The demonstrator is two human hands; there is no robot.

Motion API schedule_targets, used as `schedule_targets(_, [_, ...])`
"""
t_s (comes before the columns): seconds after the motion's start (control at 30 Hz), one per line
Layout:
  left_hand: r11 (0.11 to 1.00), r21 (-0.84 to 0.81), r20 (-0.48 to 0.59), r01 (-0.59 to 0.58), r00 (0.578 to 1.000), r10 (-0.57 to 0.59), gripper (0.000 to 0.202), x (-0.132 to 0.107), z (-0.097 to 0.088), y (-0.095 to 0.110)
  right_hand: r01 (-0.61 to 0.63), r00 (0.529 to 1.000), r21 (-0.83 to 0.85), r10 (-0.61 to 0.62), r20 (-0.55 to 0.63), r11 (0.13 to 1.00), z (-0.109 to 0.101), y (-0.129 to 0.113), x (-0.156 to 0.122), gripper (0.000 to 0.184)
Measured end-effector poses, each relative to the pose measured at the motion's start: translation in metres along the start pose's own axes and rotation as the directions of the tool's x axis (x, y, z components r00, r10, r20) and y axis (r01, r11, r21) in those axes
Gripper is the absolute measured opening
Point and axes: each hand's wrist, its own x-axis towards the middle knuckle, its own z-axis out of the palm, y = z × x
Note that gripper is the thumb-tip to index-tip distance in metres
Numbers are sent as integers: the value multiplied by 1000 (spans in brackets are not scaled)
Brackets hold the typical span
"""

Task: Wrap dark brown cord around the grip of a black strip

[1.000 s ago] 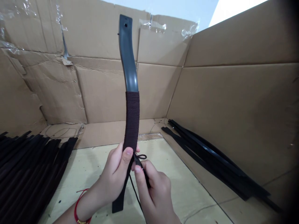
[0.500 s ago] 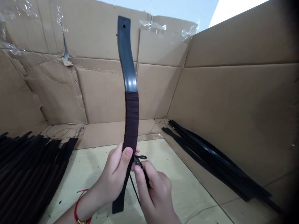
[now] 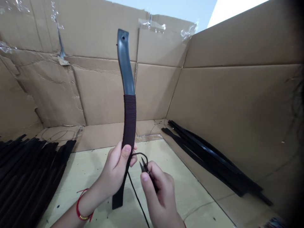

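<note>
A long curved dark strip (image 3: 125, 68) stands upright in the middle of the view, its middle part bound in dark brown cord wrapping (image 3: 129, 120). The left hand (image 3: 117, 169) is closed around the strip just below the wrapping. A loose black cord (image 3: 137, 198) loops from there and trails downward. The right hand (image 3: 159, 198) grips small black snips (image 3: 145, 167), tips close to the loop. Stacks of black strips (image 3: 30, 171) lie on the pale surface (image 3: 90, 171) at left, more strips (image 3: 209, 155) at right, with cardboard walls (image 3: 237, 104) around.

Curved dark strip (image 3: 125, 72) upright, frame centre, lower half cord-wrapped; black cord (image 3: 137, 196) trails lower centre; snips (image 3: 143, 165) beside it.
</note>
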Motion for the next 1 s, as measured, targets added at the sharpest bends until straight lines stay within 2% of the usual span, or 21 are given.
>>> schedule_targets(0.07, [1000,-7,-18,-7,1000,6,36,5,0,-7,-154,979,-147,172,114,977,-10,17,1,31])
schedule_targets(0.1, [1000,-14,-34,-6,999,6,35,7,-1,-11,-243,940,-274,296,169,930,-16,30,2,32])
schedule_targets(0.13, [1000,-23,-50,-3,999,2,35,9,-1,-14,-316,881,-433,431,197,844,-22,45,2,32])
schedule_targets(0.17, [999,-32,-64,4,998,-6,35,11,-1,-18,-352,801,-609,565,198,711,-29,61,2,30])
schedule_targets(0.2, [999,-41,-75,12,997,-16,35,12,-1,-21,-368,762,-684,626,166,630,-35,78,0,24])
schedule_targets(0.3, [998,-53,-84,36,996,-40,37,15,0,-27,-362,709,-779,694,126,512,-51,120,-7,14])
schedule_targets(0.47, [997,-52,-78,65,995,-69,40,14,4,-31,-319,701,-848,708,89,423,-86,158,-12,23])
schedule_targets(0.53, [997,-51,-80,63,995,-67,40,13,6,-31,-341,698,-883,716,-8,322,-106,169,-7,25])
schedule_targets(0.63, [997,-52,-81,55,995,-59,40,12,5,-27,-383,677,-916,711,-193,116,-135,188,0,25])
schedule_targets(0.7, [997,-49,-80,51,995,-55,40,12,4,-24,-384,667,-922,704,-245,43,-148,200,2,25])
schedule_targets(0.77, [998,-45,-77,46,996,-49,40,12,2,-23,-377,665,-926,702,-256,19,-156,211,2,26])
schedule_targets(0.83, [998,-42,-74,38,996,-41,40,12,1,-23,-371,664,-928,707,-242,31,-162,219,3,25])
schedule_targets(1.0, [998,-51,-67,41,997,-44,38,14,2,-32,-366,668,-912,735,-118,186,-175,231,10,22])
